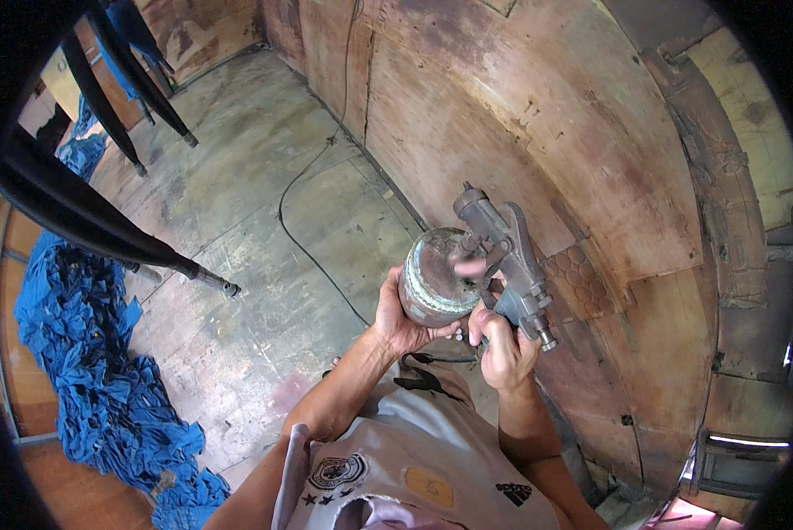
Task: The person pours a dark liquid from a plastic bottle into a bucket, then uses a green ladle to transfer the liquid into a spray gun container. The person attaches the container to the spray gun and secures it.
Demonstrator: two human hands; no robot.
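A worn grey metal spray gun (513,256) is tilted in front of me, its round cup (430,278) attached on the left side. Dried paint crusts the cup's rim. My left hand (398,320) cradles the cup from below and the left, fingers curled under it. On the other side, my right hand (508,352) is closed around the gun's lower handle, near its metal end fitting. Part of the handle and some right fingers are hidden behind the hand and the gun.
A dark thin hose (283,212) snakes over the stained floor (237,327). Bunched blue cloth (105,380) lies along the left. Black tubular legs (105,208) jut in from the upper left. Paint-stained brown panels (538,168) rise close on the right.
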